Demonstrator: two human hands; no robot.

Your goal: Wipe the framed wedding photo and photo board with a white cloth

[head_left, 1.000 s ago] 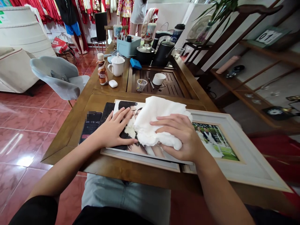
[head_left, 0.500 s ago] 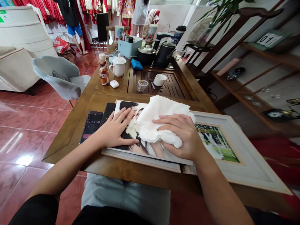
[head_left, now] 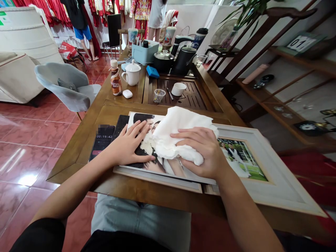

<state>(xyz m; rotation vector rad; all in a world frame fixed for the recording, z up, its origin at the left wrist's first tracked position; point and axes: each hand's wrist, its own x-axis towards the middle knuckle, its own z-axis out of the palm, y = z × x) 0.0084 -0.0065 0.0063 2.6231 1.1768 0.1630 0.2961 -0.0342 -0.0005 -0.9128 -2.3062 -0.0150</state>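
Note:
My left hand (head_left: 132, 145) lies flat, fingers spread, on the left part of a large photo print (head_left: 170, 167) showing a couple. My right hand (head_left: 203, 150) is closed around a bunched white cloth (head_left: 181, 127), possibly tissue, which rests on the print and covers its middle and upper right. Under the print are a dark board (head_left: 122, 123) and a pale-edged frame (head_left: 160, 179). To the right, a white picture frame (head_left: 283, 182) with a wedding photo (head_left: 243, 159) lies partly behind my right forearm.
A phone (head_left: 102, 141) with a running timer lies left of the print. Farther along the wooden table (head_left: 97, 112) stand a coffee bottle (head_left: 116, 78), a lidded mug (head_left: 132, 74), a plastic cup (head_left: 159, 96), a white bowl (head_left: 179, 89) and a kettle (head_left: 185, 59). Two people stand at the back.
Almost nothing differs. Both hands and the white cloth keep their places on the print; the whole view has shifted very slightly.

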